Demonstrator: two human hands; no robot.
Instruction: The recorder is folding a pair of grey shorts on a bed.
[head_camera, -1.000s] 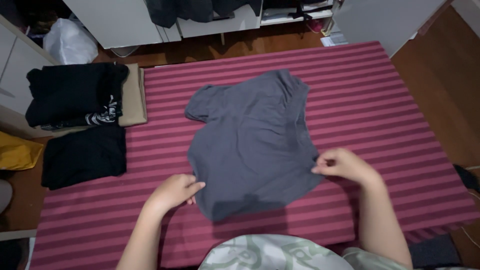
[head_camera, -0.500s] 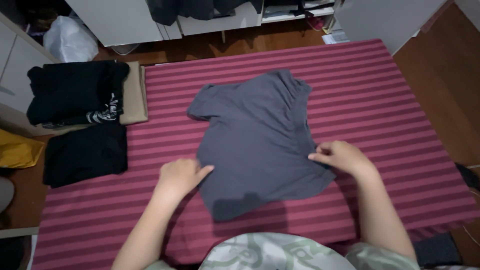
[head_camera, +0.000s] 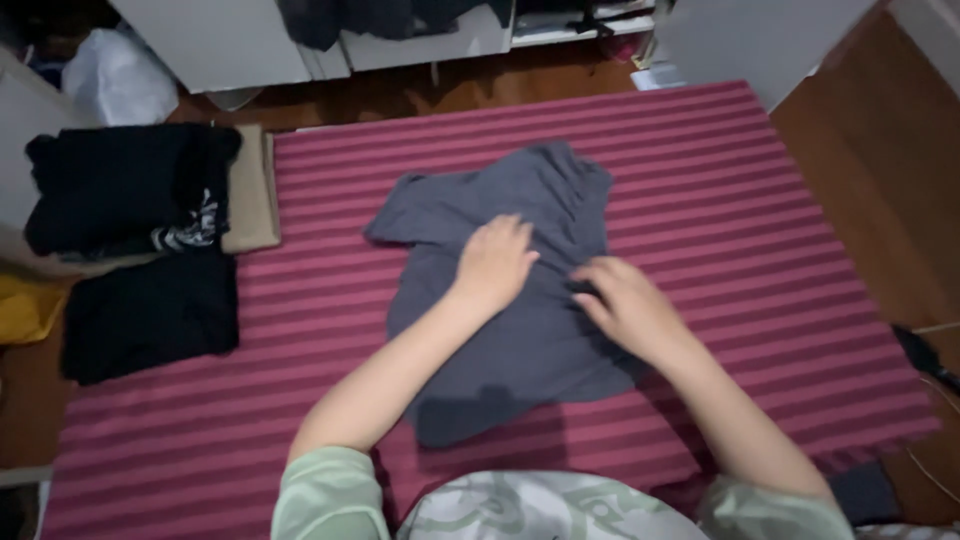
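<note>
Evidently soft and light, the grey shirt (head_camera: 510, 300) lies mid-mat (head_camera: 760, 190), the left hand (head_camera: 493, 262) and right hand (head_camera: 628, 305) pressed flat and open on it, gripping nothing; its hem or sleeve edges look best for pinching.

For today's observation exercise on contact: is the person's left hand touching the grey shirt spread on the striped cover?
Touching. The head view shows the left hand lying palm down on the grey shirt, with no gap visible.
</note>
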